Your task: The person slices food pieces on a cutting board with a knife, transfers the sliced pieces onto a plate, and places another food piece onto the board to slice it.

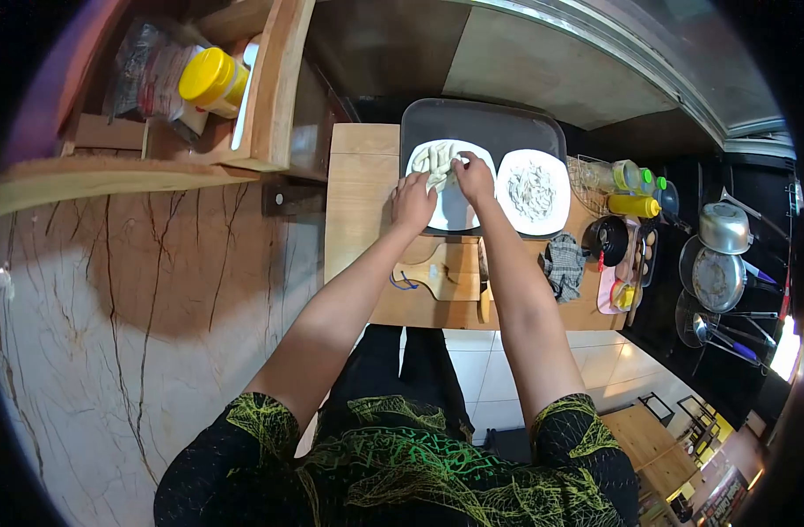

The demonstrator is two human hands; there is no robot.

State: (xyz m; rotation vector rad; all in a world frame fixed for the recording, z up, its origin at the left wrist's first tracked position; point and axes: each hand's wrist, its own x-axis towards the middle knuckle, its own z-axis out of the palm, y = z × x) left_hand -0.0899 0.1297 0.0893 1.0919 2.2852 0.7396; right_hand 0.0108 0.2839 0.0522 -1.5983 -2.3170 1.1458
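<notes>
Pale, finger-like pieces [435, 160] lie side by side on a white square plate [455, 213]. My left hand [412, 202] rests at the plate's left edge, its fingertips at the lower pieces; whether it grips one cannot be made out. At the right side of the same pieces, my right hand [475, 178] has its thumb and fingers bent together; what is between them is too small to tell. A second white plate [558, 211], holding a heap of thin whitish shreds [532, 191], sits to the right. Both plates are on a dark tray [481, 119].
Nearer me are a wooden cutting board [453, 270] and a yellow-handled knife [485, 303]. A checked cloth [564, 263], black pan [606, 239] and yellow bottle [634, 206] stand to the right. An open wooden cabinet [275, 88] with a yellow-lidded jar [210, 79] is at upper left.
</notes>
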